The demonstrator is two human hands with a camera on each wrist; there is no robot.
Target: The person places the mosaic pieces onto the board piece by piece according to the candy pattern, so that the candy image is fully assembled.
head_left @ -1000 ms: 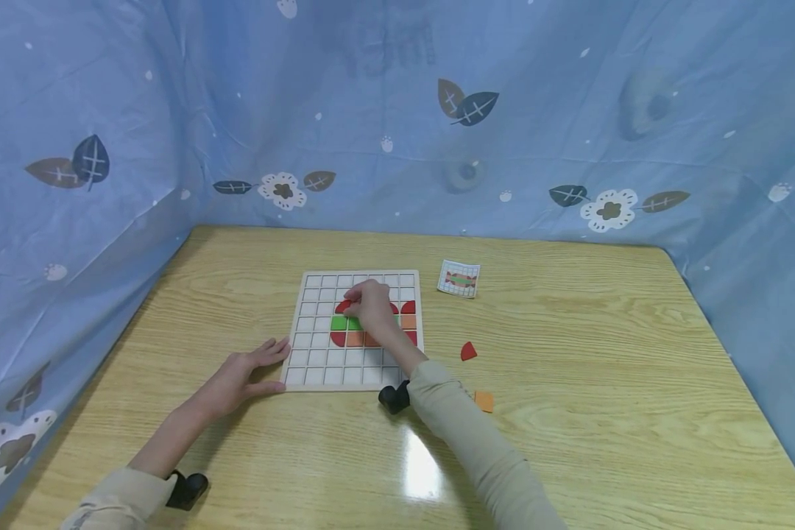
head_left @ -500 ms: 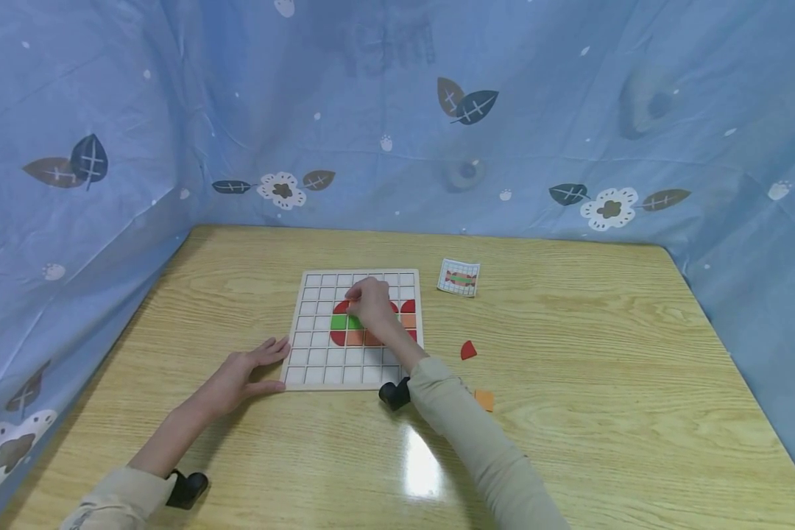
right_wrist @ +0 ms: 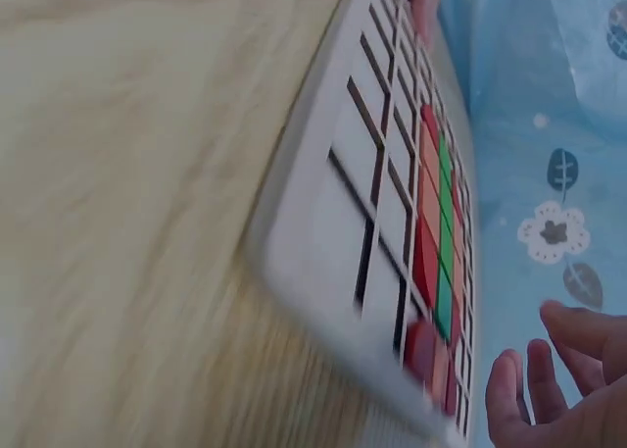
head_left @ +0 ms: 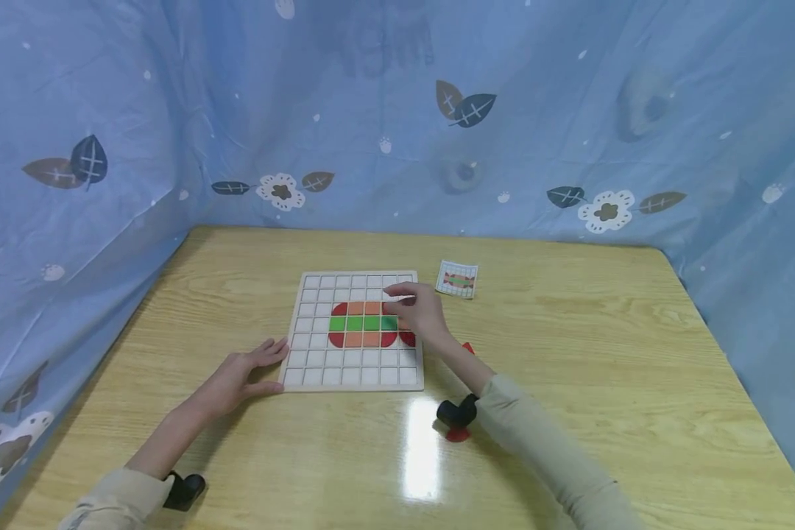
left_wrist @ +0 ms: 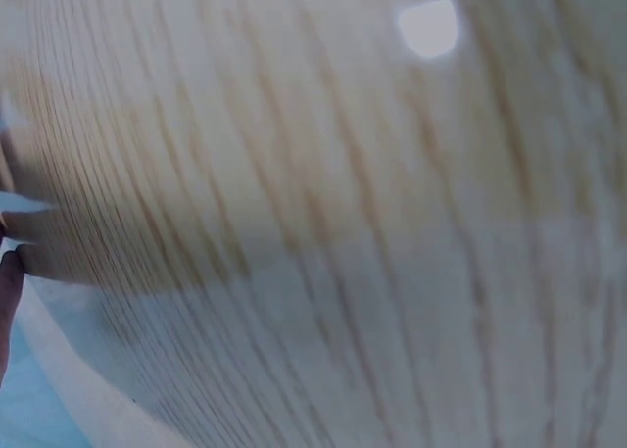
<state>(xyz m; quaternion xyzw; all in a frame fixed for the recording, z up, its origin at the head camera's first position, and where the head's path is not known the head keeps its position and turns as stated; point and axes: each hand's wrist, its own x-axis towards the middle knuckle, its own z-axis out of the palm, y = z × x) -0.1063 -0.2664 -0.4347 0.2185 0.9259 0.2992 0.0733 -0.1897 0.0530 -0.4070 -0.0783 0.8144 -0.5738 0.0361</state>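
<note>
A white square grid board (head_left: 318, 377) lies on the table with a block of coloured tiles set in its middle cells. Green squares (head_left: 355, 324) run between rows of orange squares (head_left: 355, 308), and rounded red pieces (head_left: 337, 339) form corners. My left hand (head_left: 238, 379) rests at the board's left edge, fingers and thumb spread; only fingertips show in the left wrist view. Over the board's right side is my right hand (head_left: 425, 313), covering some tiles. In the right wrist view its fingers (right_wrist: 545, 384) are loosely bent, with nothing between them.
A small printed pattern card (head_left: 458, 280) lies beyond the board's right corner. One loose red piece (head_left: 468, 347) shows behind the right forearm, and another red piece (head_left: 458, 435) below the black wrist camera (head_left: 457, 414). A blue patterned cloth (head_left: 384, 110) hangs behind the table.
My right hand has released an orange square in the upper tile row and moved right, uncovering the orange and green tiles. The left hand stays put.
</note>
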